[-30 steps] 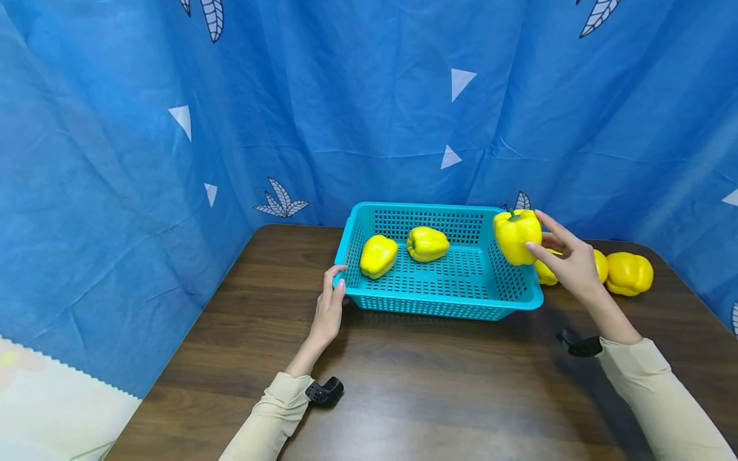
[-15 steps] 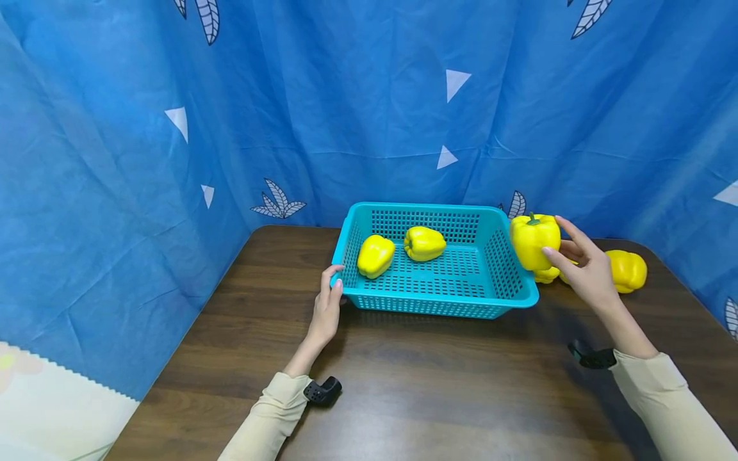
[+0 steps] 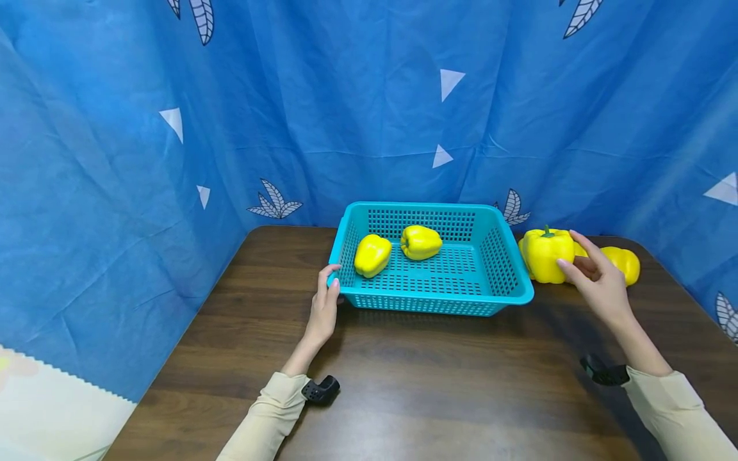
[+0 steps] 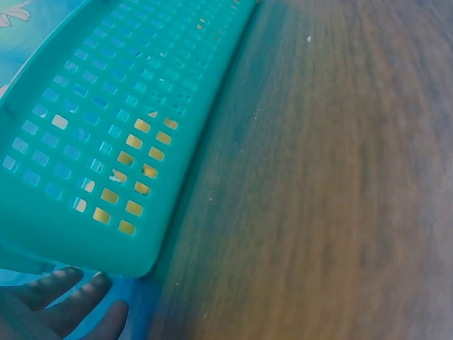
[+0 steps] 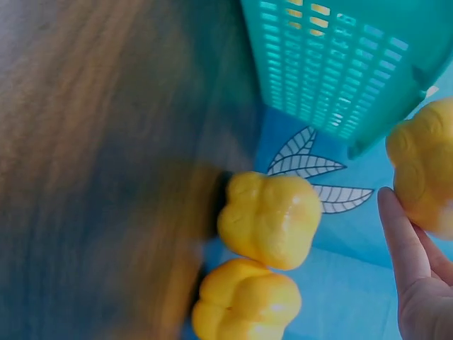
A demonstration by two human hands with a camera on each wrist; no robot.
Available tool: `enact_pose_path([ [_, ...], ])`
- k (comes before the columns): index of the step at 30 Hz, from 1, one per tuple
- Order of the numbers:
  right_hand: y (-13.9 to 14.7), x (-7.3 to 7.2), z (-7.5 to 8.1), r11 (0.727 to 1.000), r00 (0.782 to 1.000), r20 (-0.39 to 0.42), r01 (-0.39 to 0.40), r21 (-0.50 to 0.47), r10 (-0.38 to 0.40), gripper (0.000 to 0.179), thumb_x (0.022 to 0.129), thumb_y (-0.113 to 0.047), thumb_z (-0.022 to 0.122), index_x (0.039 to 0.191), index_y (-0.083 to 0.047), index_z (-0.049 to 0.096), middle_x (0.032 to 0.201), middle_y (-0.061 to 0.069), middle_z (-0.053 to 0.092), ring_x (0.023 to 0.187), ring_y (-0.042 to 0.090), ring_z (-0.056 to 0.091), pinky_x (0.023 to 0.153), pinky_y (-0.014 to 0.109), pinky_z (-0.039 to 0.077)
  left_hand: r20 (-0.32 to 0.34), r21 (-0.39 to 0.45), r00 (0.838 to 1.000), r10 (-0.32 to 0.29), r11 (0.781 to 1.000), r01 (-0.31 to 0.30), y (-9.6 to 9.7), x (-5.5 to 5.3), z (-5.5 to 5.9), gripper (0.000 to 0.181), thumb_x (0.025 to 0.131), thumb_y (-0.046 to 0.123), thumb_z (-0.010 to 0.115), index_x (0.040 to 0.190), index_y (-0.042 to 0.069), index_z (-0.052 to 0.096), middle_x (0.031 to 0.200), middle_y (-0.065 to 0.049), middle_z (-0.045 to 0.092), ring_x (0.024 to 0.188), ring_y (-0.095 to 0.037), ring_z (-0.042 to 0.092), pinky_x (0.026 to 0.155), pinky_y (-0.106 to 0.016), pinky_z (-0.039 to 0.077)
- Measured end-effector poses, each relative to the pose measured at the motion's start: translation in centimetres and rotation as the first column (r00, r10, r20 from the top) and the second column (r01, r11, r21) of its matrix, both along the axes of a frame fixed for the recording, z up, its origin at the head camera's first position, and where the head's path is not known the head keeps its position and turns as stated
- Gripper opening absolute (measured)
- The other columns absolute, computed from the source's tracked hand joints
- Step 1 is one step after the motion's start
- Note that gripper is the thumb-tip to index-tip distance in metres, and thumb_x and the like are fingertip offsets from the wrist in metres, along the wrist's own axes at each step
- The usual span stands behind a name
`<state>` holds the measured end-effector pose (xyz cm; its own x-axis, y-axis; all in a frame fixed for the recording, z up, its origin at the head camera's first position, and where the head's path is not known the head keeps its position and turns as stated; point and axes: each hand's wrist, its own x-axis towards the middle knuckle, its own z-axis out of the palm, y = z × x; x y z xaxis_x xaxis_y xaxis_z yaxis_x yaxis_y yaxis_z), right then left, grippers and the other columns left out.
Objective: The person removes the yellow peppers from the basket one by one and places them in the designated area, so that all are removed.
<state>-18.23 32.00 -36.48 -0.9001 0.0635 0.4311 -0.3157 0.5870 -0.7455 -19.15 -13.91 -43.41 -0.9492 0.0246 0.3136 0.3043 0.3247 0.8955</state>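
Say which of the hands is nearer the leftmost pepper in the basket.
Left. The left hand holds the basket near the leftmost pepper; the right hand holds another pepper, beyond the basket's opposite end.

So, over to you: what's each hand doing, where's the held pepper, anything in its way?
Left hand: gripping basket at near-left corner. Right hand: holding yellow pepper outside basket's right end. Possible obstacles: other peppers behind, partly hidden.
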Motion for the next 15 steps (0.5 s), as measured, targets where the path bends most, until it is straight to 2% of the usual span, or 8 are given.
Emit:
enact_pose_path([
  [9,0.5,0.5,-1.1,0.999,0.998,0.042,0.039,0.021,-0.039,0.057,0.092,-0.019,0.057,0.145,-0.025,0.035,0.094,-0.042,0.044,0.081,-0.025,0.049,0.062,0.002,0.045,0.005,0.002,1.000,0.001,1.000,-0.001,0.1,0.0,0.1,0.039,0.101,0.033,0.027,0.138,0.020,0.032,0.146,-0.013,0.036,0.117,-0.038,0.047,0.091,-0.055,0.049],
  [15,1.4,1.1,-2.1,0.998,0.995,0.087,0.048,0.047,-0.052,0.058,0.092,-0.023,0.056,0.146,-0.025,0.033,0.086,-0.046,0.043,0.071,-0.024,0.052,0.056,0.007,0.047,0.004,-0.002,1.000,0.006,1.000,-0.006,0.0,0.0,0.1,0.039,0.101,0.032,0.027,0.137,0.021,0.032,0.146,-0.013,0.036,0.117,-0.038,0.048,0.090,-0.054,0.049],
])
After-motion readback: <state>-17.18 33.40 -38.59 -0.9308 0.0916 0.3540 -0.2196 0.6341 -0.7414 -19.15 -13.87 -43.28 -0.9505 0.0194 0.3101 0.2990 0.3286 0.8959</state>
